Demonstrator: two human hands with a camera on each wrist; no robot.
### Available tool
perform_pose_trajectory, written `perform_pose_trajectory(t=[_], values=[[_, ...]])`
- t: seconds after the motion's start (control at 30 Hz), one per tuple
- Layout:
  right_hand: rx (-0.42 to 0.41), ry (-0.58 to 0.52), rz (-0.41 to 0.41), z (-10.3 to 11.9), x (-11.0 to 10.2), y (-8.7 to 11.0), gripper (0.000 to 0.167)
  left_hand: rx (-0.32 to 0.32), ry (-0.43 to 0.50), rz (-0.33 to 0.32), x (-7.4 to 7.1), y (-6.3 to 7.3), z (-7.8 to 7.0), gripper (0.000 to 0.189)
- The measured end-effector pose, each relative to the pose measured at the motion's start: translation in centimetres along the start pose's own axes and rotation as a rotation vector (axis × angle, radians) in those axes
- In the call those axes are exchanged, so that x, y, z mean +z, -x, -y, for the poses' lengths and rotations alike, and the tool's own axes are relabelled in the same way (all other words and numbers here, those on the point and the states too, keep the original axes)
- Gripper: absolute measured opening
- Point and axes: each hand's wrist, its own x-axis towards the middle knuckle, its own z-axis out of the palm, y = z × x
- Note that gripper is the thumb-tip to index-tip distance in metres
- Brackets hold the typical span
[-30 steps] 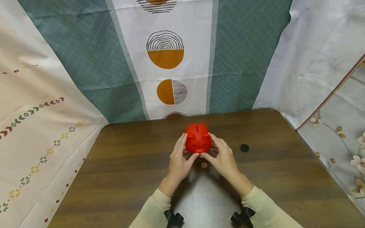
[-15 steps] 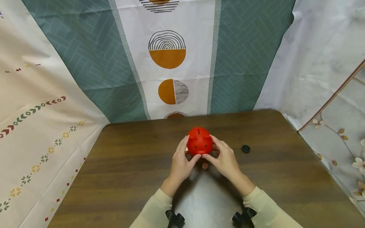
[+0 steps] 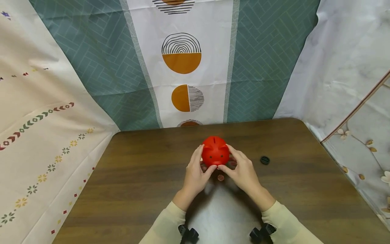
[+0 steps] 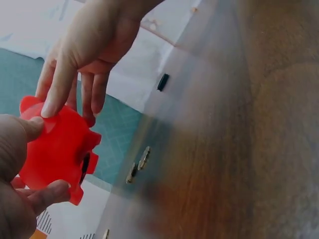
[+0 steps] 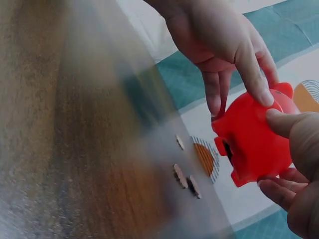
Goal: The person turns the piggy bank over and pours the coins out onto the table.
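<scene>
A red piggy bank point(image 3: 215, 151) is held up off the table between both hands, its face toward me and its coin slot on top. My left hand point(image 3: 195, 173) grips its left side, thumb at the snout. My right hand point(image 3: 242, 171) grips the other side, its thumb close to the left one. In the wrist views the bank's underside has a dark opening point(image 4: 85, 167), and the bank is clear of the tabletop. Below lie several coins; a copper coin point(image 3: 220, 178) shows in front of the thumbs, and another coin point(image 5: 180, 176) shows in the right wrist view.
A round black plug point(image 3: 265, 160) lies on the wooden table point(image 3: 146, 183) to the right of the hands. Patterned cloths point(image 3: 195, 74) hang behind the table and along both sides. Black camera mounts point(image 3: 188, 234) sit on both wrists.
The piggy bank has come slightly lower and its blurred edge has sharpened. Both hands keep their hold on it. The whole head view has shifted a little.
</scene>
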Motion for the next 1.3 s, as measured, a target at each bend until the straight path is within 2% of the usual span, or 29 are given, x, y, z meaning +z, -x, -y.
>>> perform_pose_trajectory(t=[0.13,0.2,0.27,0.37,0.43,0.5,0.6,0.63,0.83,0.97,1.03,1.1,1.23,1.27,1.3], values=[[0.042,-0.012,0.033,0.1,0.1,0.1,0.079,-0.011,-0.033,0.002,-0.1,0.1,0.0,0.08],[0.024,-0.006,0.023,0.2,0.1,0.0,0.078,0.018,-0.05,-0.014,-0.1,0.0,-0.1,0.08],[-0.058,0.001,-0.038,0.4,0.0,-0.1,0.079,0.102,-0.055,-0.067,-0.1,-0.1,-0.2,0.079],[-0.252,-0.005,-0.199,0.9,-0.2,-0.5,0.078,0.305,-0.038,-0.207,-0.2,-0.5,-0.7,0.077],[-0.299,-0.006,-0.248,1.1,-0.3,-0.7,0.08,0.352,-0.017,-0.247,-0.3,-0.8,-0.9,0.077],[-0.27,-0.008,-0.235,1.2,-0.2,-0.7,0.082,0.317,0.018,-0.229,-0.3,-0.8,-1.0,0.077],[-0.151,0.014,-0.147,0.9,0.0,-0.5,0.086,0.167,0.045,-0.142,-0.2,-0.6,-0.6,0.08],[-0.129,0.019,-0.13,0.8,0.0,-0.3,0.086,0.137,0.048,-0.122,-0.2,-0.5,-0.5,0.08],[-0.082,-0.004,-0.096,0.1,0.4,0.0,0.085,0.088,0.038,-0.092,-0.1,-0.3,0.1,0.082],[-0.021,-0.03,-0.035,-0.4,0.7,0.1,0.082,0.004,0.029,-0.057,0.1,-0.1,0.6,0.082],[-0.015,-0.035,-0.023,-0.5,0.7,0.2,0.08,-0.012,0.029,-0.055,0.2,0.0,0.8,0.08],[-0.072,-0.031,-0.058,-0.5,0.7,0.1,0.076,0.059,0.027,-0.095,0.2,0.0,0.9,0.079],[-0.364,-0.042,-0.257,0.2,0.3,-0.4,0.064,0.417,-0.008,-0.292,-0.1,-0.3,0.3,0.071],[-0.409,-0.047,-0.287,0.4,0.2,-0.6,0.062,0.467,-0.016,-0.324,-0.2,-0.5,0.1,0.07],[-0.429,-0.054,-0.3,0.5,0.1,-0.7,0.062,0.484,-0.011,-0.335,-0.2,-0.6,-0.1,0.07]])
